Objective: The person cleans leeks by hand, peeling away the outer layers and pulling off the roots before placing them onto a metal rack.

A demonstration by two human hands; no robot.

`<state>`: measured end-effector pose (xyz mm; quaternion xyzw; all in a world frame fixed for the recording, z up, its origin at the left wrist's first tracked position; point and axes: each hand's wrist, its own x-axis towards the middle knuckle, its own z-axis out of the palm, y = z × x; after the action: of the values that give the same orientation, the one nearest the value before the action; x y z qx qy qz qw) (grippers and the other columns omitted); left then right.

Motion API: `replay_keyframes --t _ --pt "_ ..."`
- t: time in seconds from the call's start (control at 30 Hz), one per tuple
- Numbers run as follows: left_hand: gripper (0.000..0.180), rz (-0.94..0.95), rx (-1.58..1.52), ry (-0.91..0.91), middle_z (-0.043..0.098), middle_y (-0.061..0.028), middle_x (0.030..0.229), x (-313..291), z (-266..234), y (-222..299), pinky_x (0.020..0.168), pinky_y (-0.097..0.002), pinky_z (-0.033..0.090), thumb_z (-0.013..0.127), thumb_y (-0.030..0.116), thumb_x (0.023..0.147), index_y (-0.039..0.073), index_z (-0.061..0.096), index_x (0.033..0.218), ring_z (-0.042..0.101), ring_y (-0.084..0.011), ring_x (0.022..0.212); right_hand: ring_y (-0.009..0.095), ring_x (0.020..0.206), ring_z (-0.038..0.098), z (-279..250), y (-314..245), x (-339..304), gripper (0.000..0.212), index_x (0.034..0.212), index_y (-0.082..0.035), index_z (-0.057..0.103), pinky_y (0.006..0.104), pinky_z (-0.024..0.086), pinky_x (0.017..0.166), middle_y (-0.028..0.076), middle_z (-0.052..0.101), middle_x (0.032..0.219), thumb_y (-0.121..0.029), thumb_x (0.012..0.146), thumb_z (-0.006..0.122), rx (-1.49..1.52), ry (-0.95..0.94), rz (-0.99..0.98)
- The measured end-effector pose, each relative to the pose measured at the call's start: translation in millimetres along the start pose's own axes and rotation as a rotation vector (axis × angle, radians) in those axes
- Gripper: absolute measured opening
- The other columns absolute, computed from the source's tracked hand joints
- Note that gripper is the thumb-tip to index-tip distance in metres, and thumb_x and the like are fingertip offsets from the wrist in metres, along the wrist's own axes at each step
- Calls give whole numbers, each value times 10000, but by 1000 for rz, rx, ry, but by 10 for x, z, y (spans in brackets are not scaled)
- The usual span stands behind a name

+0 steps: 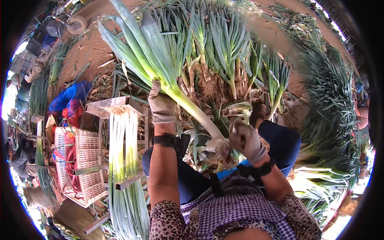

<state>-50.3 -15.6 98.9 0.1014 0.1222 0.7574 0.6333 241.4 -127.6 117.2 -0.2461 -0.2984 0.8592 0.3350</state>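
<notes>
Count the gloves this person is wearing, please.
2: one on the left hand, which grips a leek; one on the right hand, by the leek's root end.

Left of centre, the left hand [162, 105] clasps firmly, forearm [164, 176] upright; right of centre, the right hand [246, 140] curls loosely.

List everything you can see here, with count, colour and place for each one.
Slanting leek: one, green and white, centre
Standing leeks: many, green, top centre
Piled leeks: many, green and white, right
Racked leeks: several, white and green, left of centre
Metal rack: one, grey, left of centre
Crate: one, pale pinkish, left
Red straps: count unclear, at the crate
Blue wrap: one, upper left
Wheel: one, brownish, top left
Apron: one, purple-white checked, bottom
Left hand: one, greyish glove, gripping the slanting leek
Right hand: one, greyish glove, near that leek's lower end
</notes>
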Motion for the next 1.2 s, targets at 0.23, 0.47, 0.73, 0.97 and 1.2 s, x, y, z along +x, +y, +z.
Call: replay_keyframes --t 0.23,0.47,0.73,0.97,1.2 --pt "408 6 160 43 550 -147 1220 -83 74 -93 944 -535 460 563 213 908 36 463 1262 550 -323 1102 358 1011 580 403 104 -178 864 1398 -94 364 424 463 875 216 546 1146 -210 661 799 -1579 366 -256" --pt "227 -210 321 -91 596 -70 855 -136 124 -500 618 -361 554 629 91 866 68 506 1056 605 -204 671 286 905 664 170 330 59 665 1279 -79 488 362 523 769 152 656 997 -221 701 785 -1461 497 -217" --pt "165 -413 728 484 567 -49 677 -369 -427 -1030 489 -323 495 651 63 822 -12 579 950 552 -177 538 303 868 637 308 71 467 367 1100 -171 647 387 511 767 105 630 1015 -379 798 669 -1709 256 0" --pt "214 -313 799 538 543 -56 647 -231 -211 -1028 409 -313 460 644 -9 788 1 498 944 537 -176 465 164 826 611 -84 229 436 185 980 -30 625 279 496 680 43 616 878 -155 848 657 -935 346 -101" --pt "218 -361 785 544 522 -67 635 -219 -291 -1129 395 -322 460 659 11 786 0 493 926 529 -187 459 65 755 497 183 471 -364 220 1044 12 551 214 425 650 7 576 811 -177 934 575 -710 534 -247"
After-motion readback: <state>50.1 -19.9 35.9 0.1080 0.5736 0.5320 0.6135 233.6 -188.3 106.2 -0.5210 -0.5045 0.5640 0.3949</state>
